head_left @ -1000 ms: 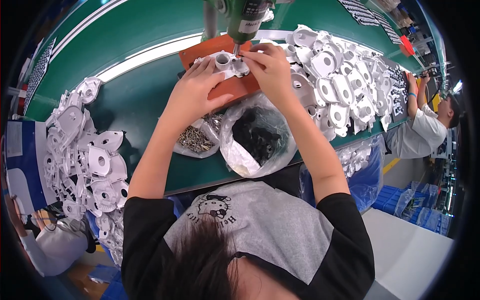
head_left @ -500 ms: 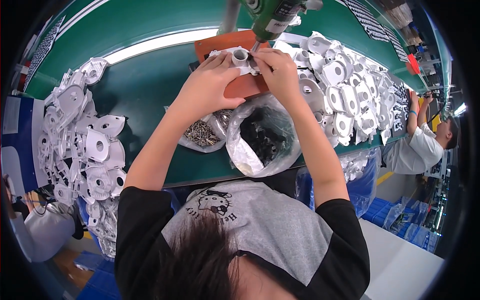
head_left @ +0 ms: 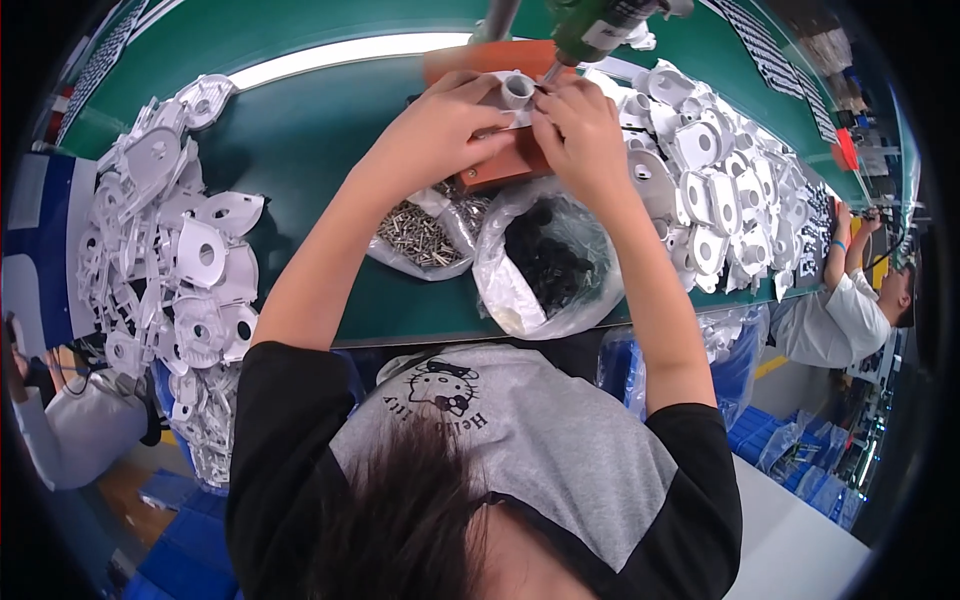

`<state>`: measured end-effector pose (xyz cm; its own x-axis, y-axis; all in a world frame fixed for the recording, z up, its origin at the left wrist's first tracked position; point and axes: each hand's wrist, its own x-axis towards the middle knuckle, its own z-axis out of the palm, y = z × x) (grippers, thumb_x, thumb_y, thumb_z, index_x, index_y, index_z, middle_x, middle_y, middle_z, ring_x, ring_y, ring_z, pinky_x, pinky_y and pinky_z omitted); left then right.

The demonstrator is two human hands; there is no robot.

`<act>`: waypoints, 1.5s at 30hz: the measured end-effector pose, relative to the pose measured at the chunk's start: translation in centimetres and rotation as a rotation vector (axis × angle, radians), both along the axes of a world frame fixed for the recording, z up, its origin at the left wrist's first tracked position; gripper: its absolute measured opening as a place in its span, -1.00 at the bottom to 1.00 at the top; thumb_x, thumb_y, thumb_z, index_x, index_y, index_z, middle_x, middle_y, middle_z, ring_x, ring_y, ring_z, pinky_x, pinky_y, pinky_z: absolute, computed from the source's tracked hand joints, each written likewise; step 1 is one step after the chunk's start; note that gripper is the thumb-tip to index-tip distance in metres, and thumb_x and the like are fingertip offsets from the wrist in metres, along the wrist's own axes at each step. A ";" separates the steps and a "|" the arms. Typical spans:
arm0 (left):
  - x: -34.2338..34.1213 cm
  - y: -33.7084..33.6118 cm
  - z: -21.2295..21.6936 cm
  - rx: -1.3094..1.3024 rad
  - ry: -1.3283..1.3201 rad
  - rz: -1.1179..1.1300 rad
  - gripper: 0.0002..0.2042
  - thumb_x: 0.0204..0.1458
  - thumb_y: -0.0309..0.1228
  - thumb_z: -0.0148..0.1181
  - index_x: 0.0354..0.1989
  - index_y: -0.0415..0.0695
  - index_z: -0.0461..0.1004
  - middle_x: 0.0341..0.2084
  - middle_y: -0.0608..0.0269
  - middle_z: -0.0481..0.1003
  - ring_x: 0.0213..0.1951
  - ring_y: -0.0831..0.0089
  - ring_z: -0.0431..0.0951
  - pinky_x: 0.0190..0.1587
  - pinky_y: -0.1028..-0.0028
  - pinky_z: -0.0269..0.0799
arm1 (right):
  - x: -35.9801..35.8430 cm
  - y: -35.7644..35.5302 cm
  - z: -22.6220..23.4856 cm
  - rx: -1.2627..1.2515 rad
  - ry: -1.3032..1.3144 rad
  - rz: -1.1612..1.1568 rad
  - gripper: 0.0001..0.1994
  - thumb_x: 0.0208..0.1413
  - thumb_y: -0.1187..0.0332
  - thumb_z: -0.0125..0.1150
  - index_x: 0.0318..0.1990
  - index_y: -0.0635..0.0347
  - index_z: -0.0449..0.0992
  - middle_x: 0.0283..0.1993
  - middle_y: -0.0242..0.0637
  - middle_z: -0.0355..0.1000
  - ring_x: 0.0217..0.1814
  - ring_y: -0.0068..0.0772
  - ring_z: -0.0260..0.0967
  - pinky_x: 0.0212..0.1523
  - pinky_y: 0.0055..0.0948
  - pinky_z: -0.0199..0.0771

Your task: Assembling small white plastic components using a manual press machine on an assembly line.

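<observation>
A white plastic part with a short round tube point(head_left: 517, 91) sits on an orange fixture point(head_left: 505, 165). My left hand point(head_left: 445, 125) is closed on the part's left side, its thumb low by the fixture's front. At the part's right edge, my right hand point(head_left: 585, 130) is closed, fingertips pinched together beside a small dark spot; what they hold is hidden. The bit of a green power screwdriver point(head_left: 605, 30) comes down from above to just by the right fingertips. Whether it touches the part cannot be seen.
Nearer me lie a bag of screws point(head_left: 418, 235) and a clear bag of small black parts point(head_left: 545, 265). White plastic parts are heaped on the left point(head_left: 205, 250) and right point(head_left: 705, 195). A co-worker point(head_left: 840, 310) sits far right; another person point(head_left: 90, 420) is at far left.
The whole view has shifted, so the bench appears farther right and higher. My left thumb has drawn in toward the fixture. Both hands remain at the white part.
</observation>
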<state>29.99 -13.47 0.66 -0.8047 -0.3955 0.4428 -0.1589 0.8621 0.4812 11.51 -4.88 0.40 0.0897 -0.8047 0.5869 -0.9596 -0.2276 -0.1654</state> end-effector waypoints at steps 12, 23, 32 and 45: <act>0.0 -1.3 -1.3 -0.077 0.061 0.126 -0.84 -0.08 -0.36 0.16 -0.32 -0.05 0.58 -0.22 0.29 0.54 -0.18 0.31 0.51 -0.17 0.39 0.44 | 11.2 5.1 -0.1 0.203 -0.239 0.320 -0.77 -0.21 0.55 0.19 -0.28 0.25 0.46 -0.36 -0.23 0.39 -0.37 -0.25 0.41 -0.39 -0.35 0.44; 0.0 -1.2 -0.6 0.017 -0.007 0.121 -0.84 -0.07 -0.35 0.16 -0.31 -0.05 0.58 -0.28 0.29 0.55 -0.18 0.29 0.49 -0.19 0.38 0.43 | 14.6 2.0 -4.3 0.330 0.100 0.133 -0.81 -0.19 0.48 0.08 -0.37 0.41 0.42 -0.47 -0.11 0.38 -0.60 -0.26 0.45 -0.65 -0.41 0.47; -1.1 1.4 -0.7 -0.197 -0.088 0.241 -0.64 -0.07 -0.17 0.17 -0.20 -0.20 0.44 -0.16 0.08 0.48 -0.10 0.21 0.48 -0.14 0.33 0.45 | 9.1 4.5 1.5 0.422 -0.327 0.391 -0.84 -0.06 0.44 0.14 -0.28 0.27 0.45 -0.38 -0.18 0.43 -0.45 -0.24 0.44 -0.43 -0.33 0.44; -1.4 2.9 -0.4 -0.392 -0.091 0.198 -0.34 -0.37 -0.01 0.37 -0.24 -0.37 0.38 -0.16 -0.12 0.44 0.01 0.11 0.40 0.08 0.32 0.32 | -4.0 -1.9 3.7 0.590 -0.785 -0.078 -0.76 -0.03 0.32 0.23 -0.31 0.36 0.53 -0.44 -0.32 0.46 -0.38 -0.61 0.34 -0.33 -0.64 0.32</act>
<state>28.54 -10.52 0.27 -0.7731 -0.3620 0.5208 -0.3658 0.9253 0.1002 7.54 -6.78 4.12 -0.2195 -0.9747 -0.0408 -0.5378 0.1558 -0.8286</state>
